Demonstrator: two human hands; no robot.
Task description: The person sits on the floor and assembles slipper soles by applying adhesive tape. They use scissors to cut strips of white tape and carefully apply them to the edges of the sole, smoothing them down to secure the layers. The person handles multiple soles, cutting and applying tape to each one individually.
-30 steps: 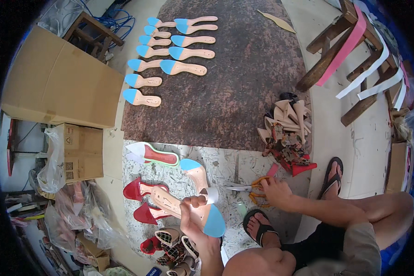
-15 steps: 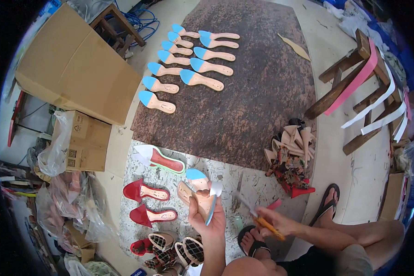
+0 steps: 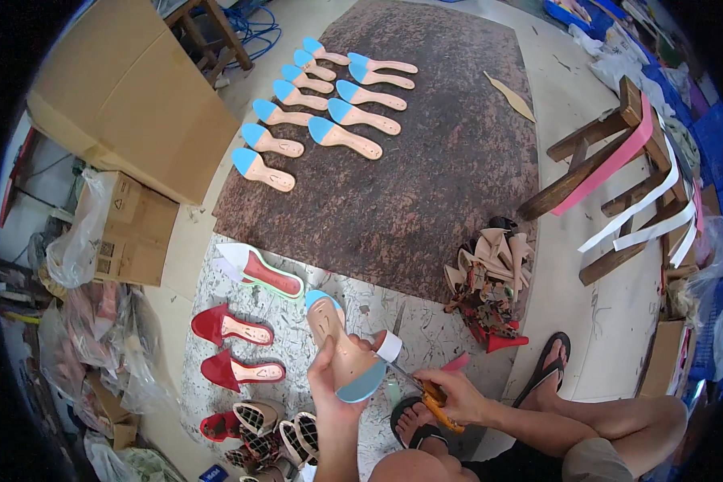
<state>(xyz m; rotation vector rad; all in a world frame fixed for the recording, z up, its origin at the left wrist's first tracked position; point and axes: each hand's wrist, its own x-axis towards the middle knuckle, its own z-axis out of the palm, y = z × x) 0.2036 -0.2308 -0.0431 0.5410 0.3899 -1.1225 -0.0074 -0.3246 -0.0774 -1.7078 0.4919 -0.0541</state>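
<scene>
Position of hands and work relative to the brown mat (image 3: 394,201). On the wearer's side of the mat, the left hand (image 3: 326,390) grips a tan insole (image 3: 344,353), thumb across its face, blue toe portion toward the wearer. Half a second earlier the insole was seen nearly edge-on; its broad face is now turned to view. A white band (image 3: 390,346) stands out beside the left fingers. The right hand (image 3: 456,398), also nearer the wearer than the mat, is closed around orange-handled scissors (image 3: 432,395). Their blades, previously well apart from the band, now lie just beside it; whether they touch cannot be told. Red shoes (image 3: 245,371), between the mat and the wearer and left of the hands, remain paired. Blue-toed insoles (image 3: 353,138) still lie in rows on the mat.
</scene>
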